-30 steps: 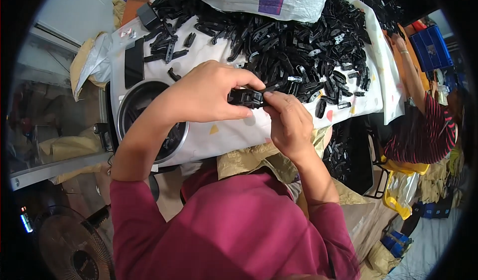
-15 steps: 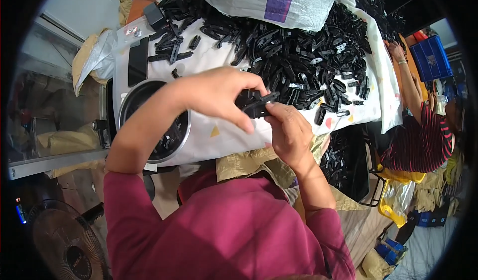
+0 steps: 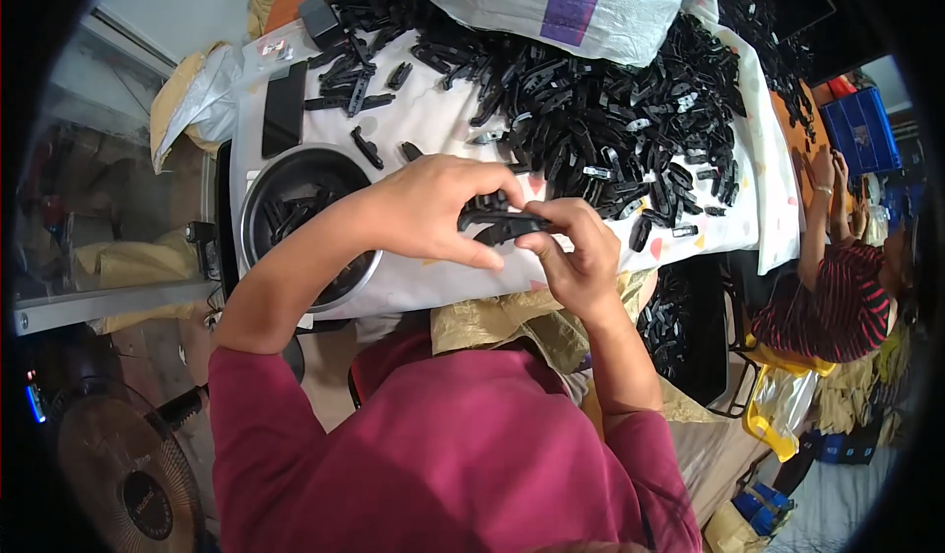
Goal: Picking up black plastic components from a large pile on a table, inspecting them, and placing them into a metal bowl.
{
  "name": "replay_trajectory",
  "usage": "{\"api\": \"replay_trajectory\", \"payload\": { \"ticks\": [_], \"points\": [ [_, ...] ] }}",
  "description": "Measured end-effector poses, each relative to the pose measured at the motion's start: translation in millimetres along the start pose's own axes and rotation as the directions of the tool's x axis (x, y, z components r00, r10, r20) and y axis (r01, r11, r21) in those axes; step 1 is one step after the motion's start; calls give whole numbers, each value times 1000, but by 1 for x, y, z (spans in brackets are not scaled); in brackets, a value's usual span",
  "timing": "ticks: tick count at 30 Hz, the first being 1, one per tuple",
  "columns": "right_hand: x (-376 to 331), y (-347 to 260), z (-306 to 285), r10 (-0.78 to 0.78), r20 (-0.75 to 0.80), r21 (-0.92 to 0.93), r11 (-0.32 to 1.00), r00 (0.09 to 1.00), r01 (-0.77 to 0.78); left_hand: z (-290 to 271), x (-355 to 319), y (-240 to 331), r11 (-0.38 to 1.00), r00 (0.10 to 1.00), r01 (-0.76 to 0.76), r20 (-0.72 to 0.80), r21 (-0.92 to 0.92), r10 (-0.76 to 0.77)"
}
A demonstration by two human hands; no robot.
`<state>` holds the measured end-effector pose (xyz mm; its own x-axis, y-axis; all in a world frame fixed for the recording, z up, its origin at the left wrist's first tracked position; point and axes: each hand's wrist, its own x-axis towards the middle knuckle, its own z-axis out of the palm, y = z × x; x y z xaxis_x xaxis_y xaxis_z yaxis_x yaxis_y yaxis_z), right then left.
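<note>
Between my two hands, above the near part of the cloth-covered table, are several small, long black plastic parts (image 3: 500,226). My left hand (image 3: 441,207) curls round them from the left, thumb below and fingers above. From the right, my right hand (image 3: 579,250) pinches the end of one part between thumb and fingers. The exact kind of part cannot be made out. Beyond my hands lies a big heap of similar black parts (image 3: 576,110). Left of them, partly behind my left forearm, stands a round metal pan (image 3: 246,220) with black parts in it.
A white woven sack (image 3: 630,22) sits over the heap's far side. A dark phone (image 3: 283,110) lies at the table's left, near a small grey box (image 3: 319,22). A fan (image 3: 138,484) stands lower left. Another person (image 3: 827,287) works at the right, by a blue crate (image 3: 862,130).
The black parts between my hands have turned to lie more level, and my right hand has shifted its pinch. The view has moved slightly. The other person's hands have come together.
</note>
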<state>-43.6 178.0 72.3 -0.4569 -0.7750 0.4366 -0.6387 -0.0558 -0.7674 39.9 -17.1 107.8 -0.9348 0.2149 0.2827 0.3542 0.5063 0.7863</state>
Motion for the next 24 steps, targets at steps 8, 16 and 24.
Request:
{"api": "replay_trajectory", "payload": {
  "ticks": [8, 16, 24],
  "points": [
    [10, 66, 5, 325, -6, -380, 874, 946, -303, -46, -132, -2, 560, 829, 534, -260, 633, -496],
    [26, 86, 46, 155, 181, -767, 640, 971, 41, -27, -54, -44, 782, 905, 372, -384, 500, -185],
    [-2, 71, 38, 479, -130, -14, 875, 868, -485, 15, 64, -140, 615, 797, 601, -332, 510, -504]
  ]
}}
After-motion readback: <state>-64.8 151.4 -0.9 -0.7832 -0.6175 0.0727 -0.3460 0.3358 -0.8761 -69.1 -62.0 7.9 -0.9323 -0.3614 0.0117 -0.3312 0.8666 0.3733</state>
